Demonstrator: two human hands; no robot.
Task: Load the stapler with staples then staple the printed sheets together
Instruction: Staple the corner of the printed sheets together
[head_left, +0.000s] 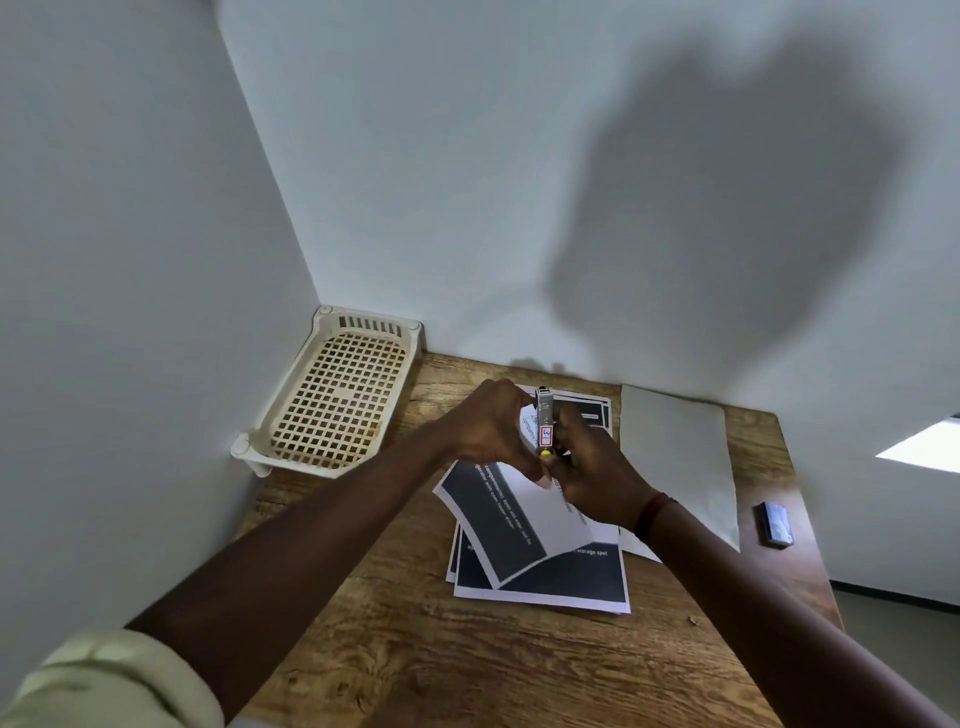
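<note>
Both hands, left hand (491, 423) and right hand (589, 480), grasp the stapler (545, 422) above the printed sheets (540, 551); its label perhaps reads "3".

A cream mesh tray (332, 395) sits in the wooden table's (415, 660) corner.

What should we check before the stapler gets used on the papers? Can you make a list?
1. Stapler held firmly: ok, the left hand and the right hand both grip it above the papers.
2. Staples loaded inside: cannot tell, the hands cover it.
3. Printed sheets lined up: not ok, they lie fanned out with one curled up.
4. Staple box nearby: ok, it sits at the table's right edge.
5. Fingers away from the stapler's mouth: cannot tell.
</note>
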